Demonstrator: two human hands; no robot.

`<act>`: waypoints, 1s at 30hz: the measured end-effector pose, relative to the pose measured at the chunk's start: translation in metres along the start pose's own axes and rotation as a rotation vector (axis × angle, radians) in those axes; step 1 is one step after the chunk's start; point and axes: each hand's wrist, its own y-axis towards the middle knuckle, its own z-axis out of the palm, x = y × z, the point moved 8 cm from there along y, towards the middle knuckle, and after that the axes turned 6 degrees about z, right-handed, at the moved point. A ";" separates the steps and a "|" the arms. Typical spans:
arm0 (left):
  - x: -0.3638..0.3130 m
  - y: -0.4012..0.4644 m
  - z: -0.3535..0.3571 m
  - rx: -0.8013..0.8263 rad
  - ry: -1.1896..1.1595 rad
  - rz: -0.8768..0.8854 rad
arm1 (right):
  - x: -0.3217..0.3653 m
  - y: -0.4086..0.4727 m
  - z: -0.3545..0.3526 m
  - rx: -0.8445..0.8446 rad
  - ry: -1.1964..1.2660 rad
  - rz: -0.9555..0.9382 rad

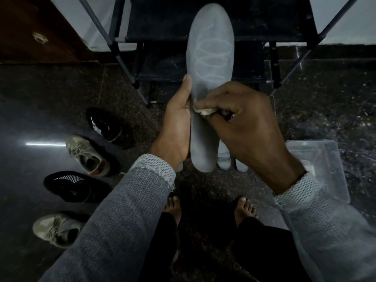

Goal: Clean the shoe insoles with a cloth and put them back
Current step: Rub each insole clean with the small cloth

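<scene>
Head view, left to right, all placed against the grey insole (209,58). Far left of insole, on dark floor (50,94): four shoes in a column, black (105,127), tan (87,155), black (71,186), tan (55,228). Against insole's left edge: left hand (177,129), gripping it lengthwise, thumb up the side. On insole's middle: crumpled cloth (203,109), pinched in curled right hand (246,123) and pressed to the surface. Below right hand, just right of insole's heel: ends of two more insoles (223,159). Further right: clear plastic container (325,159).

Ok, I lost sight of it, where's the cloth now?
Head view, centre: the cloth is bunched in the right hand, pressed against the insole that the left hand holds.
</scene>
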 end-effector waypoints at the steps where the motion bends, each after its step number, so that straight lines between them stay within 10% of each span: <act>1: -0.001 0.001 -0.002 -0.012 -0.001 0.011 | 0.004 0.000 0.004 0.060 0.009 -0.029; 5: 0.002 0.000 -0.003 -0.011 -0.065 -0.072 | 0.007 0.000 0.013 0.224 -0.026 -0.070; 11: 0.003 0.000 0.003 0.025 -0.010 -0.037 | -0.005 0.001 -0.010 -0.112 -0.032 0.027; 19: 0.000 0.002 -0.005 0.002 0.027 -0.016 | 0.012 0.001 0.007 0.131 -0.046 -0.110; 30: 0.002 -0.005 0.006 0.031 0.026 -0.024 | 0.002 0.000 -0.004 -0.073 -0.002 -0.004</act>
